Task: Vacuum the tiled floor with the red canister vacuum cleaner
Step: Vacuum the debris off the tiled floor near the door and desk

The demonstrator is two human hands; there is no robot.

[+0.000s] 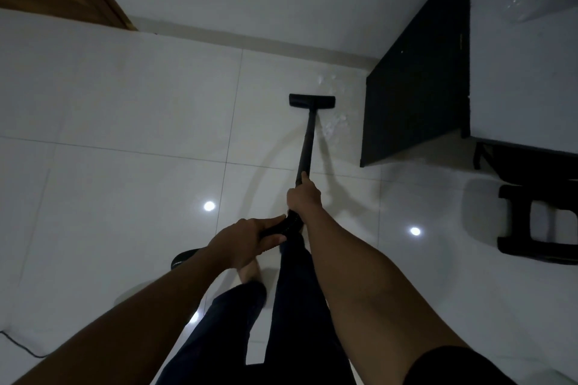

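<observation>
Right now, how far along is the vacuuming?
Midway, it seems. Done: the open tiled floor on the left shows no litter. In hand: the left hand and right hand both grip the wand, its floor head flat on the tiles. Left: white crumbs beside and beyond the head, near the black cabinet. The canister is out of view.

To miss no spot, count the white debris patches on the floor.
2: one patch beyond the floor head, one right of the wand; the black cabinet may hide more.
</observation>
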